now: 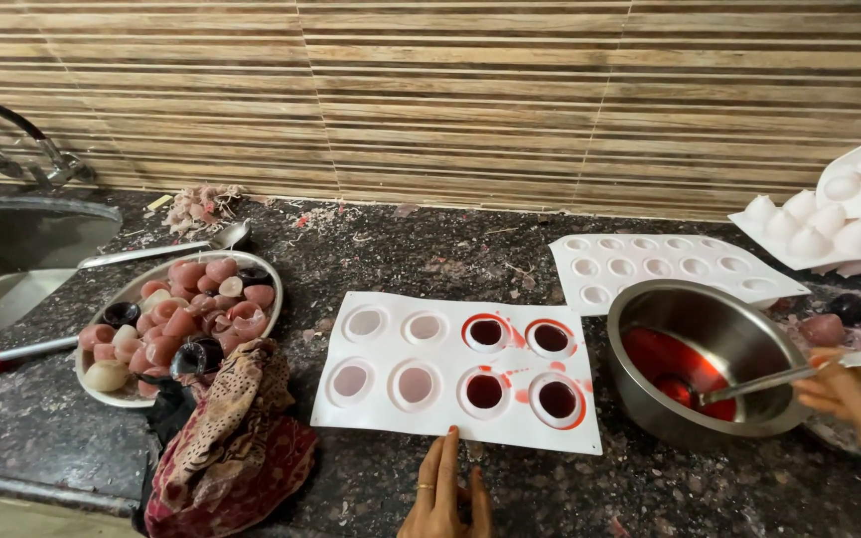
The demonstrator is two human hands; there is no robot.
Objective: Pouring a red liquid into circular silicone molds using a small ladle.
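Two hands: left hand (442, 490) flat, fingers apart, touching white mould (457, 370) (rubbery); right hand (854, 391) clamped on steel spoon (764, 382).

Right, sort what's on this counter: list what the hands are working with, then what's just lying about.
In use:
left hand at white mould
right hand holding spoon
steel bowl of red liquid

Lying about:
plate of moulded pieces
patterned cloth
second mould
upturned moulds
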